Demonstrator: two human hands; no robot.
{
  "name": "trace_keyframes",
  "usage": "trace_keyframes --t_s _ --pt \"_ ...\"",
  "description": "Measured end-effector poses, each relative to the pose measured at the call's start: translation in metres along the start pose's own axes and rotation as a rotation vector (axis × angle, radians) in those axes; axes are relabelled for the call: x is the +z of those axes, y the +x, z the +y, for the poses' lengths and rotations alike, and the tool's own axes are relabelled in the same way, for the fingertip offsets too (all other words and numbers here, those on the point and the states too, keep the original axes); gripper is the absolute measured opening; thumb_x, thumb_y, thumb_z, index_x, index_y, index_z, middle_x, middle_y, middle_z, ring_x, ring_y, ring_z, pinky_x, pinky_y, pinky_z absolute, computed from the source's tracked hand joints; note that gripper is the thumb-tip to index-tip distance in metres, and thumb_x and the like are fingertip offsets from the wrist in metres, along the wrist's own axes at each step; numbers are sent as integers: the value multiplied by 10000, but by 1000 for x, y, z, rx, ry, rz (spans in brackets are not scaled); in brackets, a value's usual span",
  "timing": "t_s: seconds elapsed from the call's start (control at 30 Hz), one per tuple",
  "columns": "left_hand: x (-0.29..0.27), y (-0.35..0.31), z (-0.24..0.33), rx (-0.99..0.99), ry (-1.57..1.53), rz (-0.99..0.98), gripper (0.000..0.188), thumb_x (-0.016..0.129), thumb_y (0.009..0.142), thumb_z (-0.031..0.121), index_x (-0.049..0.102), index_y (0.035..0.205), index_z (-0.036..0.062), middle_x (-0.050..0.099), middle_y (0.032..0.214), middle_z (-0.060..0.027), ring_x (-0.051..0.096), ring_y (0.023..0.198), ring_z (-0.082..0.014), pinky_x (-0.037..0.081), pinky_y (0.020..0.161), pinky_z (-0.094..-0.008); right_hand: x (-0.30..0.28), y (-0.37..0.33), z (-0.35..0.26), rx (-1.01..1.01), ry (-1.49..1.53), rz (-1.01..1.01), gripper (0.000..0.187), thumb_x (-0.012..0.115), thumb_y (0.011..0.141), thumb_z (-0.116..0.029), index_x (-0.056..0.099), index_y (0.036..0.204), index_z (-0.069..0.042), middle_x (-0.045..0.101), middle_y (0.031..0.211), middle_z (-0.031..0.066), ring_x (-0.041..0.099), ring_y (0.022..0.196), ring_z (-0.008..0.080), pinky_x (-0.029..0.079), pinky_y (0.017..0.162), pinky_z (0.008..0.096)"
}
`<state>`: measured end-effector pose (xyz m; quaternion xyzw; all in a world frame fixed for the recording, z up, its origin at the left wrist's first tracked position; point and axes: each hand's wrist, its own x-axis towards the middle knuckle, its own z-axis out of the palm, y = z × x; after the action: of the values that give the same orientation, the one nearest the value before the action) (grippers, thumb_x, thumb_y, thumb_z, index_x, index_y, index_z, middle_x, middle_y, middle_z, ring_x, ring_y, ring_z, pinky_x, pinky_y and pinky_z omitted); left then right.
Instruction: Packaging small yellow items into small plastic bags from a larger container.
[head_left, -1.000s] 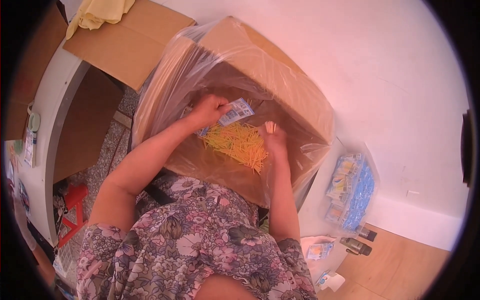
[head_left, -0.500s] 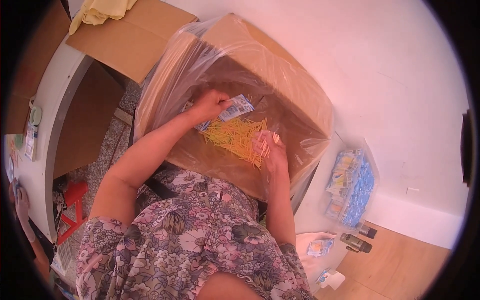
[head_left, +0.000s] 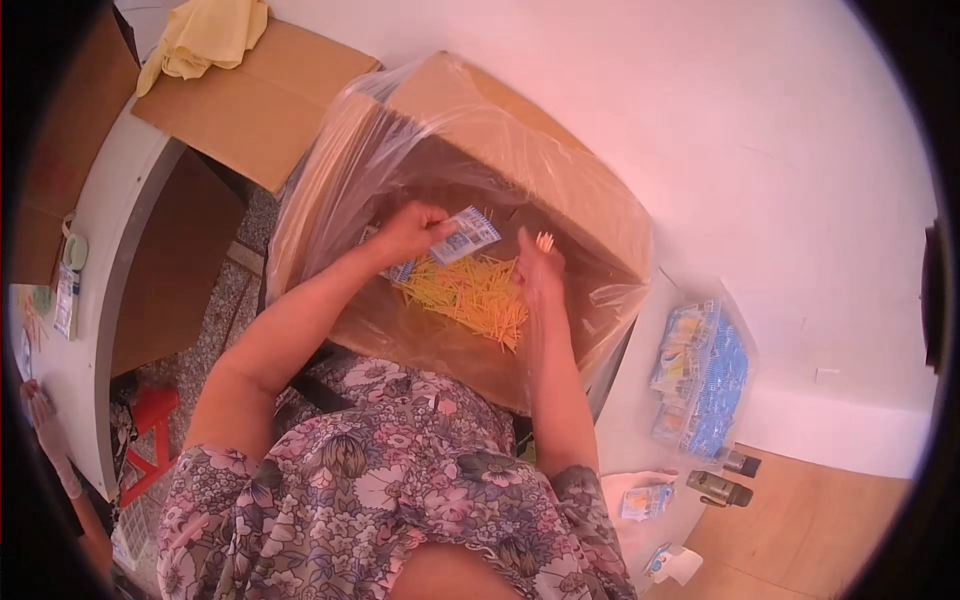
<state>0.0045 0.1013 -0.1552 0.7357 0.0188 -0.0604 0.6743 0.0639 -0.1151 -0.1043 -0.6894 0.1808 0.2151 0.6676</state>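
Past the floral top [head_left: 380,470], inside a plastic-lined cardboard box [head_left: 530,135], a pile of thin yellow sticks [head_left: 465,300] sits low, mostly between the hands. Right hand [head_left: 541,272] just beside the pile's right edge, fingers closed round a small bunch of sticks [head_left: 545,242], ends pointing away from the body. Left hand [head_left: 410,235]: fingers pinching a small packet [head_left: 466,237] near its left end; packet's long axis slants away and rightward. Key relation: packet left of the bunch, apart from it. Can't tell if its mouth gapes. Right of box, clear container [head_left: 740,312] of blue-and-white packets [head_left: 715,390]; far left, yellow cloth [head_left: 205,40] on cardboard [head_left: 250,110].
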Motion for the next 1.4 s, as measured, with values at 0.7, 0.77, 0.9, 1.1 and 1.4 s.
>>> trace_keyframes --t_s 0.7,0.77,0.9,1.1,1.4 --pt "14 -17 19 101 -247 -592 187 620 839 152 642 877 -30 620 772 -11 540 744 -70 450 702 -242 36 -4 58 -351 -205 -242 340 600 842 -308 597 1052 -39 614 945 94 585 835 161 454 705 268" --pt "14 -16 13 119 -154 -578 174 619 840 134 634 864 -37 605 765 -10 530 741 -69 446 690 -239 30 -1 61 -396 -315 -199 308 620 824 -317 624 972 -47 625 884 85 591 786 142 456 676 274" --pt "14 -19 9 167 -22 -567 151 616 839 121 628 836 -29 585 737 -21 503 707 -62 432 644 -240 49 -48 18 -598 -729 -40 265 655 798 -286 593 797 -29 603 671 83 584 629 138 455 584 286" --pt "15 -17 9 236 -114 -434 139 649 807 115 642 822 -23 603 804 -63 543 760 -97 448 686 -255 17 -43 15 -614 -618 66 210 643 792 -223 589 773 -20 587 616 129 579 571 159 446 539 309" --pt "9 -13 9 133 -330 -319 110 669 764 59 649 804 -42 635 802 -57 576 764 -100 469 684 -252 -23 -65 64 -476 -1413 -291 175 591 767 -184 593 714 -17 619 668 157 616 609 295 469 564 387"
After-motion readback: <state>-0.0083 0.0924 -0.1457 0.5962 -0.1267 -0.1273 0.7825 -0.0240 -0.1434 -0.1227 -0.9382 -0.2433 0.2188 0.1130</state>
